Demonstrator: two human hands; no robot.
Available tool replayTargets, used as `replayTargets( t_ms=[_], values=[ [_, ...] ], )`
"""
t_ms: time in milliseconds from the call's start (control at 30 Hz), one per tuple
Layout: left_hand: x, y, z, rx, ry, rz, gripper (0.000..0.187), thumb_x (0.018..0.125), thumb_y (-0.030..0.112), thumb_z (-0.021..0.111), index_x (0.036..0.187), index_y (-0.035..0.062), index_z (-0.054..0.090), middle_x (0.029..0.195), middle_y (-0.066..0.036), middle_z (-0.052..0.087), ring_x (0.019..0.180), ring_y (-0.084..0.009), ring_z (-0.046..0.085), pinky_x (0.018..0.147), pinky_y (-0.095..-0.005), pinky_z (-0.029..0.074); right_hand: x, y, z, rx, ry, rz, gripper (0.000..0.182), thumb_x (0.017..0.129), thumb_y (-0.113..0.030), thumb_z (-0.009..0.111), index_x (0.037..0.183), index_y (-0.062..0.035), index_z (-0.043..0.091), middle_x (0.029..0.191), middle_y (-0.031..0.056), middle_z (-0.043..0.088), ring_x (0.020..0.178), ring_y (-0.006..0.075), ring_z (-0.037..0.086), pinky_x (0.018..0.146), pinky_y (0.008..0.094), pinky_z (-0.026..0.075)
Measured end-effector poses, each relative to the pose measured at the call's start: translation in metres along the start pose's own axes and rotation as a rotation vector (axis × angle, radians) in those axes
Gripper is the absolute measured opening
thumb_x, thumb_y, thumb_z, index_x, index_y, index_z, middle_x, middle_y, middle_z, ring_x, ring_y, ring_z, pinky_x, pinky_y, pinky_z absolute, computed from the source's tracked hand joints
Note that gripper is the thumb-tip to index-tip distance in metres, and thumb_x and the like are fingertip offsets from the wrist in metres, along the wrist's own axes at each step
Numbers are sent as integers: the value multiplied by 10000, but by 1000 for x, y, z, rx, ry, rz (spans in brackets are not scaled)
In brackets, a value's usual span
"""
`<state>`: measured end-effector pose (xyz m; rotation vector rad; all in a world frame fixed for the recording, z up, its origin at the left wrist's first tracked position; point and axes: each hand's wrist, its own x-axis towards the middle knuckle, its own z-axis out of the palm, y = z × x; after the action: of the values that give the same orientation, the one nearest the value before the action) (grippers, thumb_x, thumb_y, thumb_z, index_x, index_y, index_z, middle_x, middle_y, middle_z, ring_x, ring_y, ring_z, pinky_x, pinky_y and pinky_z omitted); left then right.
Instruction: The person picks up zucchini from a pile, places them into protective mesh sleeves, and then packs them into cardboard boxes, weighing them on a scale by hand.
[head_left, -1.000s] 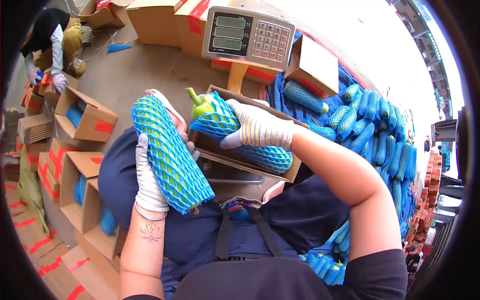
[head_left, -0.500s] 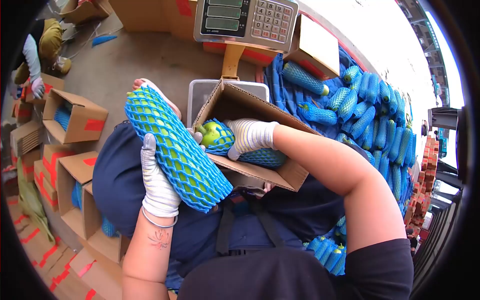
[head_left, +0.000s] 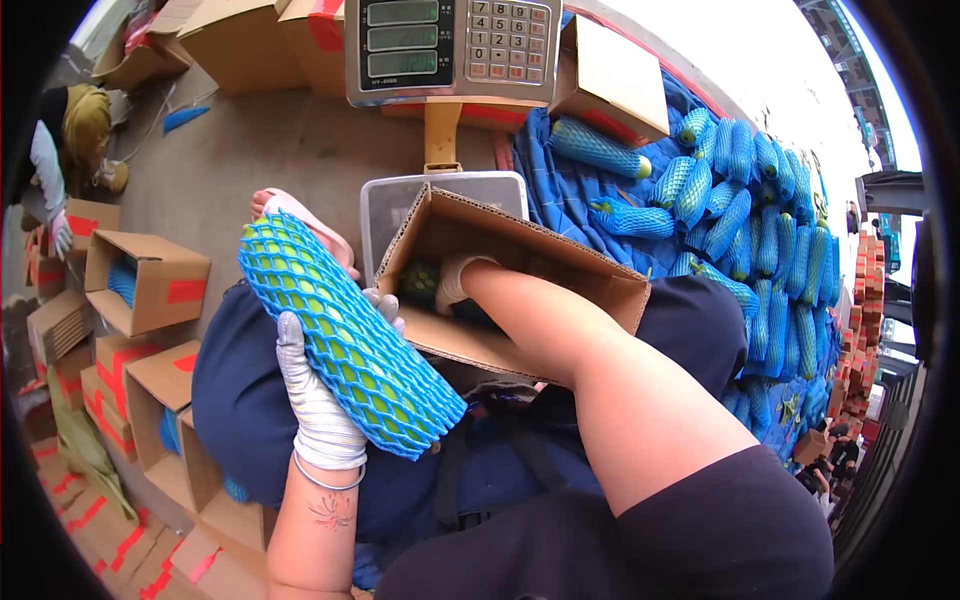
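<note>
My left hand (head_left: pixel 318 405), in a striped white glove, is wrapped round a long green gourd (head_left: pixel 345 340) sleeved in blue foam netting. It lies tilted over my left thigh, beside the box. Deep in an open cardboard box (head_left: pixel 560 262) is my gloved right hand (head_left: pixel 456 284). Beneath and beside it shows a second netted gourd (head_left: pixel 421 278), in shadow and mostly covered. The right fingertips are hidden, but the hand lies closed over this gourd.
Behind the box stands a scale with a keypad display (head_left: pixel 455 50) and a metal platform (head_left: pixel 372 200). Many netted gourds (head_left: pixel 735 225) lie on blue cloth at right. Open cartons (head_left: pixel 150 280) stand at left. Another person (head_left: pixel 60 165) works at upper left.
My right hand has gone deeper into the box, taking the second gourd down with it. The left hand keeps its hold on the first gourd. The whole view has shifted slightly.
</note>
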<state>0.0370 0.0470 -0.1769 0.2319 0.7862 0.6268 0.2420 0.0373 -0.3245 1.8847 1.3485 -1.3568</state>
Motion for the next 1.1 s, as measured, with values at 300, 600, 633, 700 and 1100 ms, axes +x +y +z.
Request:
replayTargets(
  t_ms=[300, 600, 633, 700, 1100],
  values=[
    [-13, 1, 25, 113, -77, 164, 893, 792, 599, 689, 1404, 27, 379, 1242, -165, 558, 1190, -326, 554, 1046, -485, 435, -107, 21, -46, 131, 100, -322, 644, 850, -416, 682, 1330, -6, 551, 1233, 176, 640, 1170, 283, 593, 1032, 369, 426],
    [21, 21, 91, 1951, -849, 798, 659, 775, 304, 757, 1361, 141, 504, 1305, -47, 587, 1207, -210, 553, 1036, -399, 449, -296, 106, 1, 1372, 930, -716, 397, 948, -123, 613, 1314, 12, 540, 1135, 85, 647, 1067, 131, 592, 960, 265, 450],
    [28, 7, 100, 1966, -871, 814, 659, 775, 304, 757, 1361, 141, 504, 1305, -47, 587, 1207, -210, 553, 1036, -399, 449, -298, 113, 13, 1414, 1073, -678, 394, 949, -118, 610, 1313, 13, 540, 1130, 91, 649, 1068, 135, 594, 960, 265, 452],
    [48, -29, 106, 1619, -907, 394, 603, 722, 219, 760, 1280, 117, 552, 1251, -83, 612, 1166, -270, 573, 1031, -392, 441, -297, 128, 34, 1486, 1326, -665, 386, 948, -111, 609, 1306, 19, 542, 1120, 105, 654, 1069, 146, 601, 968, 274, 457],
    [97, -82, 101, 2539, -990, 940, 760, 688, 283, 816, 1346, 99, 481, 1224, -152, 573, 1072, -339, 574, 977, -431, 429, -292, 155, 85, 450, 1130, -250, 498, 880, -320, 653, 1254, -11, 537, 1028, 226, 639, 946, 369, 632, 836, 426, 508]
  ],
)
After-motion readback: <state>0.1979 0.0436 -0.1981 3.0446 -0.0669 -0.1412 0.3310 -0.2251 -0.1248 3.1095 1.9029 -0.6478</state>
